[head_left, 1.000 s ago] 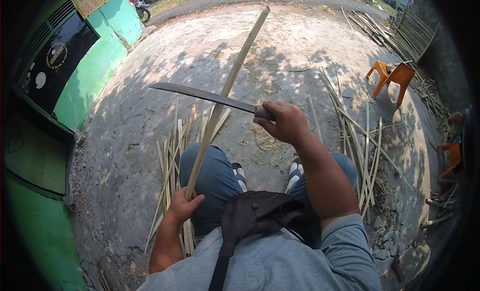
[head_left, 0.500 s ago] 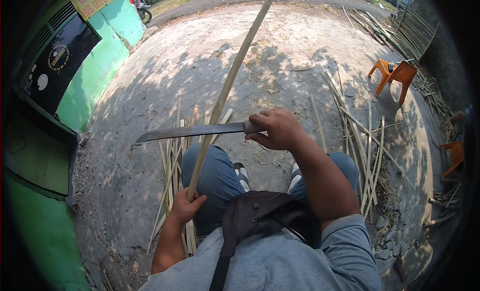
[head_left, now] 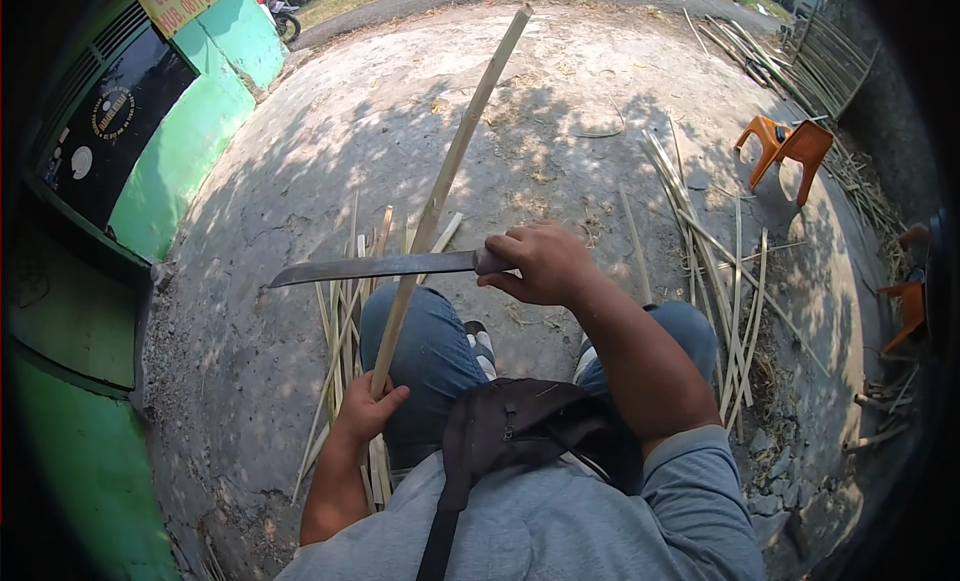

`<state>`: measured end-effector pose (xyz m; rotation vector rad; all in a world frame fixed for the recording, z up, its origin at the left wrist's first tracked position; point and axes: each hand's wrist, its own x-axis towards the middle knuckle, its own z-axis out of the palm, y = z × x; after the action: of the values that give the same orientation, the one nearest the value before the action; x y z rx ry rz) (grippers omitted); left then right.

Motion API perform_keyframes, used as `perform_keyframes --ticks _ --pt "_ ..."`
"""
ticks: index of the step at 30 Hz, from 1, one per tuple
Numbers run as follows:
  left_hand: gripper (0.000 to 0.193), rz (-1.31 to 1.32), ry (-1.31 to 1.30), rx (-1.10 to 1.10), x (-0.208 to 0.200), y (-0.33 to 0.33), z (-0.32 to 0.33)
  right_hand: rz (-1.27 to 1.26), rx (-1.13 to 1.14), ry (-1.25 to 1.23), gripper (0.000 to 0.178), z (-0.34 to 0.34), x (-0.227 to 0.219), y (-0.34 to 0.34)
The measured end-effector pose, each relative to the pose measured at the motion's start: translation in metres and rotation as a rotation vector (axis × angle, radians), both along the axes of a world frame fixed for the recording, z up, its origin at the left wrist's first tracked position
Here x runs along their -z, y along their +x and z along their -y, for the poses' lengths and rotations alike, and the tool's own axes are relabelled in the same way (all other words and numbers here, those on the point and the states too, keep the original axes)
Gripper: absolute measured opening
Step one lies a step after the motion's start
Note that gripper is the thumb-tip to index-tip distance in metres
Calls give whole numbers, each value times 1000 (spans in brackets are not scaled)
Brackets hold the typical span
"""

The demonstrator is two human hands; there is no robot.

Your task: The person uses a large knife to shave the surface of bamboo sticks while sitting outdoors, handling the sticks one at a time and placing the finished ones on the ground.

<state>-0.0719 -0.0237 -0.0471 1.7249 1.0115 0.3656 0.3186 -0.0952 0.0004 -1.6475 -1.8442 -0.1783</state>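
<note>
A long pale bamboo strip (head_left: 455,151) slants up and away from my lap, its near end gripped in my left hand (head_left: 367,409) beside my left knee. My right hand (head_left: 540,266) is closed round the short handle of a machete (head_left: 375,268). The blade lies roughly level across the strip, tip pointing left, and appears to touch it above my left knee. Part of the handle is hidden by my fingers. Under and beside my left leg lies a bundle of split bamboo strips (head_left: 345,336).
More bamboo strips (head_left: 735,311) are scattered on the concrete ground to my right. An orange plastic chair (head_left: 785,153) stands farther right. A green wall (head_left: 190,166) runs along the left. Poles and a slatted panel (head_left: 832,66) rest at the far right.
The machete and my right hand have shifted slightly left and down. The strip's far end has tipped a little left and lower. My left hand keeps its grip.
</note>
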Motion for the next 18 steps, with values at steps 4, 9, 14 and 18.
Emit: perform_keyframes --ticks 4,9,14,18 --pt "35 -23 45 3 -2 1 3 63 -91 22 39 -1 -2 -1" --pt "36 -56 68 24 -1 0 1 28 -12 25 38 6 -7 15" --pt "36 -46 58 30 -4 1 1 -60 58 31 37 6 -4 23" --pt "36 -13 53 3 2 -1 1 -27 69 38 38 3 -4 12"
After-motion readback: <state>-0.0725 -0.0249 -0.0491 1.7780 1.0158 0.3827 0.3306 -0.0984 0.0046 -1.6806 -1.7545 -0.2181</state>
